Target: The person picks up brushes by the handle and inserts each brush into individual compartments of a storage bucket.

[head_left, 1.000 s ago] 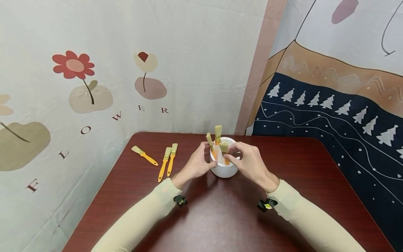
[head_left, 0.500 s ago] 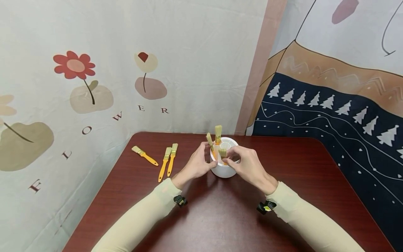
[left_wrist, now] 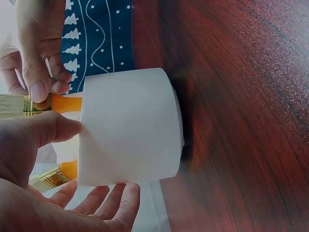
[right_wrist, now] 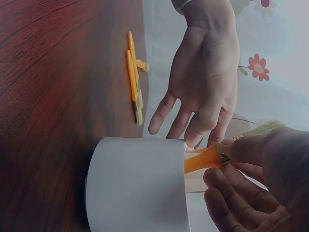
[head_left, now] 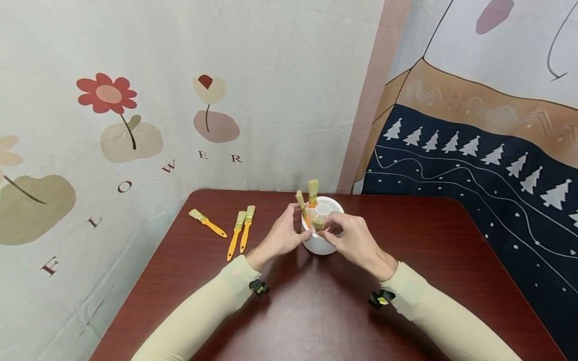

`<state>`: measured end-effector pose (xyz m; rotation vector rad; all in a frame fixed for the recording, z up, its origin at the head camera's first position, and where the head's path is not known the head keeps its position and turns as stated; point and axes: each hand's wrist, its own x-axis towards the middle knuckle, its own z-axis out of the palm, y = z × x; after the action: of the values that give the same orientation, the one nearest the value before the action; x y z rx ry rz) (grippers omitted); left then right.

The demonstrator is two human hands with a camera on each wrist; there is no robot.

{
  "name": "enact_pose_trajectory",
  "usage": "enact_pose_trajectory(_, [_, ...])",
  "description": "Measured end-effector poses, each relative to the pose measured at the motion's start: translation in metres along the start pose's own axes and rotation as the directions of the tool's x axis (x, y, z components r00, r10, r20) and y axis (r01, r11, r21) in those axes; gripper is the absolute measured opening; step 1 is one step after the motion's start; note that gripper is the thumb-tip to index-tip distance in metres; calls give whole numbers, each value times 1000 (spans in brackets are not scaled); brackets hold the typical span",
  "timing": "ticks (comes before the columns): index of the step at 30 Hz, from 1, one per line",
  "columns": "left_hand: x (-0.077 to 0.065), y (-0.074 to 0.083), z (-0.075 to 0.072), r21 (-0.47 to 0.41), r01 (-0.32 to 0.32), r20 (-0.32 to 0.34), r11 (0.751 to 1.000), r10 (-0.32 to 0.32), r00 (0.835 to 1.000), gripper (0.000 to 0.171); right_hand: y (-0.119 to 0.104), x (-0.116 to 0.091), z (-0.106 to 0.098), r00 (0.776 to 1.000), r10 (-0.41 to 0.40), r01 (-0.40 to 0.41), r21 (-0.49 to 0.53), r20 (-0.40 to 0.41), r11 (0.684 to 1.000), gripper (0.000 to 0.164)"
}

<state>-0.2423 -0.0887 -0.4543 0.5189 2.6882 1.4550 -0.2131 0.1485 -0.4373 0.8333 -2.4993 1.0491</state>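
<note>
A white round pot with a divided inside stands on the table. My left hand grips its left side, thumb at the near rim and fingers along the wall. Two paintbrushes stand in the pot bristles up, one at the back and one leaning left. Between the thumb and fingers of my right hand, a third paintbrush is pinched by its metal band. Its orange handle runs down past the rim, as the right wrist view shows; the lower end is hidden inside the pot.
Several paintbrushes lie left of the pot: two side by side, a nearer one and another, and one apart farther left. The dark red table ends at a cloth backdrop behind the pot.
My right hand has lowered its paintbrush deeper into the pot, so the bristles now sit lower, close to the rim. The left hand and the lying paintbrushes have stayed in place.
</note>
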Motion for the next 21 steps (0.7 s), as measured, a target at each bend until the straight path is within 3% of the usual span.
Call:
enact_pose_trajectory(13, [1, 0, 0, 14, 3, -5, 1000, -3, 1000, 81, -4, -1, -2, 1000, -8, 8, 0, 20, 1000, 22])
enact_pose_trajectory(21, [3, -1, -1, -37, -1, 6, 999, 1, 1000, 79, -4, -1, -5, 1000, -17, 17, 6, 17, 1000, 26])
